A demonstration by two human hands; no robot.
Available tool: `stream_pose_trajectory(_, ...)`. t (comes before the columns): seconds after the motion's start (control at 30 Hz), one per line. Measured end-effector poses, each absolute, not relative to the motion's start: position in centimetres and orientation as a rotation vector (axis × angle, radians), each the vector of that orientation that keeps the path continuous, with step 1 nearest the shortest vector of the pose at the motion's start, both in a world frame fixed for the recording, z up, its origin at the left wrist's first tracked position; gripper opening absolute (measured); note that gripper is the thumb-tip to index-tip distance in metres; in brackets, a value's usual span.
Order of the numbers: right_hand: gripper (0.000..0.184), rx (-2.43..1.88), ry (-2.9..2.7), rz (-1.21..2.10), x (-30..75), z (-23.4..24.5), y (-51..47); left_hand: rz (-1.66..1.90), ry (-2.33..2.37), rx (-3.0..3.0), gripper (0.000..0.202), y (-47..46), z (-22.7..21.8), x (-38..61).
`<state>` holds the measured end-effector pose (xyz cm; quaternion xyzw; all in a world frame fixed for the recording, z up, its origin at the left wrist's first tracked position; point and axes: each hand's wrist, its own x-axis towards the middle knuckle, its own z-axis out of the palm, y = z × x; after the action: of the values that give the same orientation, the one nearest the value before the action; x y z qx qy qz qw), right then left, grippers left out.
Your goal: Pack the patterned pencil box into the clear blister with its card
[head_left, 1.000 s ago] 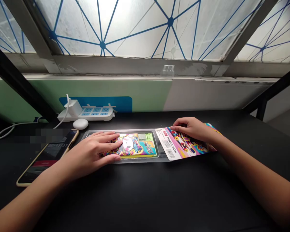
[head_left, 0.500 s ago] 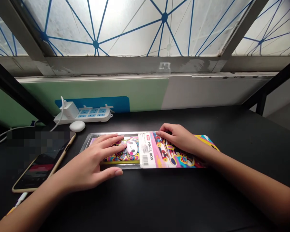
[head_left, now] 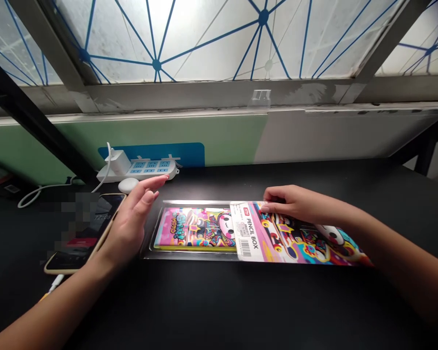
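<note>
Across a black desk (head_left: 211,304), under a frosted window (head_left: 204,41) crossed by blue lines, a green and white wall panel (head_left: 168,131) runs behind a white power strip (head_left: 153,171) with a plugged-in charger (head_left: 118,163). A white oval object (head_left: 128,184) sits just in front of the strip, and to the left lies a phone (head_left: 83,233), its screen partly pixelated.

Mid-desk, a clear plastic tray (head_left: 193,255) lies flat, holding a brightly printed pencil box (head_left: 195,228) with a yellow lower edge. A card sleeve (head_left: 295,238), labelled PENCIL BOX, lies to the right, its white label end overlapping the tray's right end.

The left hand (head_left: 136,218) is raised beside the tray's left end, apart from the box — palm turned inward, fingers straight and pressed together, tips pointing toward the white object. The right hand (head_left: 295,203) reaches in from the right, fingers lightly curled and close together, their tips on the sleeve's upper edge — the thumb is hidden, so any pinch cannot be told.
</note>
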<state>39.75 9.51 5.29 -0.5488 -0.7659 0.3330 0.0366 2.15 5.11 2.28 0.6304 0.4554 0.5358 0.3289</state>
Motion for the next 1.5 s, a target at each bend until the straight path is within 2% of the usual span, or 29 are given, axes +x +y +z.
stream_pose_trajectory(0.1,0.035,-1.678,-2.323,1.162,40.6,5.4,9.9,1.375,1.051,1.534,0.049,5.2,1.0,2.7)
stream_pose_trajectory(0.17,0.038,-1.678,-2.301,1.145,40.5,5.5,10.0,1.361,1.012,1.501,0.051,4.9,0.6,3.2)
stream_pose_trajectory(0.3,0.046,-1.703,-2.345,0.965,38.7,5.7,10.3,1.404,0.97,1.49,0.058,4.0,0.7,4.1)
stream_pose_trajectory(0.53,0.043,-1.567,-2.651,0.735,30.0,7.1,11.6,1.457,0.9,1.526,0.064,3.6,0.9,4.4)
stream_pose_trajectory(0.67,0.042,-1.511,-2.794,0.494,23.6,7.7,11.2,1.456,0.883,1.505,0.067,3.7,0.8,4.3)
stream_pose_trajectory(0.77,0.038,-1.444,-2.786,0.289,21.3,7.8,9.4,1.435,0.954,1.441,0.058,3.8,1.2,4.1)
stream_pose_trajectory(0.9,0.037,-1.369,-2.723,0.03,24.4,7.2,7.2,1.334,1.166,1.205,0.038,4.3,1.8,3.7)
stream_pose_trajectory(1.03,0.045,-1.498,-2.536,0.147,30.5,5.6,7.1,1.157,1.178,1.118,0.053,4.9,2.0,3.4)
stream_pose_trajectory(1.17,0.043,-1.662,-2.389,0.396,33.2,4.4,7.6,1.117,1.143,1.07,0.049,5.7,2.0,3.1)
stream_pose_trajectory(1.37,0.038,-1.667,-2.446,0.441,32.1,4.8,6.7,1.074,1.256,1.175,0.044,6.4,2.5,2.5)
stream_pose_trajectory(1.5,0.037,-1.66,-2.44,0.465,32.2,4.9,6.7,1.054,1.334,1.296,0.049,6.5,2.2,2.2)
